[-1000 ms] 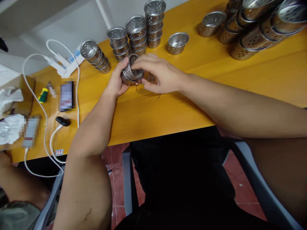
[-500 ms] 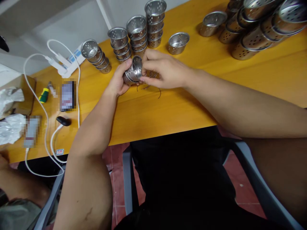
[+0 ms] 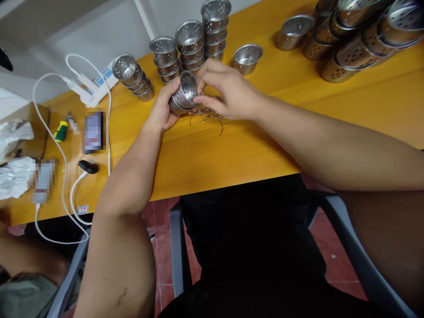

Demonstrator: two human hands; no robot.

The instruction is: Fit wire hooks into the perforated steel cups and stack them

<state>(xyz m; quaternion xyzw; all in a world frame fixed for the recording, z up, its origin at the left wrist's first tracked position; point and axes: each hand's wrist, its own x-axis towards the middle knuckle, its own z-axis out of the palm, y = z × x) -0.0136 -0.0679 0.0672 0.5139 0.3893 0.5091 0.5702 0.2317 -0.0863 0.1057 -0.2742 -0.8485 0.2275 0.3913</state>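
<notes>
In the head view, a little above the middle of the frame, the left hand (image 3: 163,110) is clamped around a perforated metal cup (image 3: 183,94), fingers wrapped under its wall and the thumb along the near side. The right hand (image 3: 228,92) meets it from the right; its fingertips (image 3: 198,84) are pinched together at the cup's rim, apparently on a thin wire piece, though the wire is too fine there to tell for certain. Just below and right of the cup, a loose heap of wire hooks (image 3: 208,117) lies on the yellow table (image 3: 298,101), touching or just under the right hand.

Judging from this grip, the step goes best if the left hand keeps the cup steady and turned so that the rim hole faces the right fingertips, while the right hand works with a short, firm pinch and little wrist travel, keeping clear of the sharp wire ends.

The cup is tilted on its side: its open mouth faces toward the upper right of the frame, its closed base toward the lower left into the palm, so its long axis runs along that diagonal.

Toward the upper middle of the frame stand stacks of cups (image 3: 189,44), with a single shallow cup (image 3: 247,57) to their right.
</notes>
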